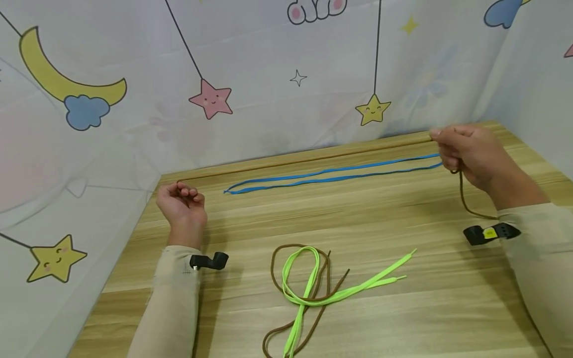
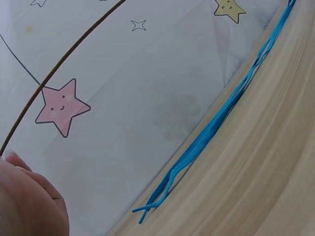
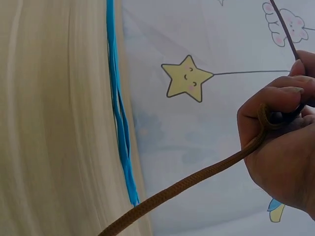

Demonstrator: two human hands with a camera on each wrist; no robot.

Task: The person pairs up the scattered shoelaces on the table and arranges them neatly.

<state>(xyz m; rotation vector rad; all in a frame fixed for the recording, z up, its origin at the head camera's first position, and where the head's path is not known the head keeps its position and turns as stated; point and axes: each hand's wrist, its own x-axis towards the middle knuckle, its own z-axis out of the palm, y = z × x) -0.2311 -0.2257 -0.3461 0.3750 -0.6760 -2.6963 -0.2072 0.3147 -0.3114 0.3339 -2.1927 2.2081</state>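
Observation:
A brown shoelace [image 1: 304, 160] is stretched in a straight line between my two hands above the far edge of the table. My left hand [image 1: 182, 206] grips one end of it with curled fingers at the far left. At the far right, my right hand [image 1: 474, 154] pinches the lace between thumb and forefinger, with the other fingers curled round it. The loose tail of the brown shoelace [image 3: 184, 184] hangs below the right fist. Beneath the stretched lace, a blue shoelace [image 1: 327, 179] lies lengthwise on the table; its right end is hidden behind my right hand.
Nearer on the wooden table [image 1: 179, 328], a bright green shoelace [image 1: 344, 296] lies looped over another brown shoelace [image 1: 272, 263]. A white curtain [image 1: 268, 59] printed with stars and moons hangs close behind the table and along its sides.

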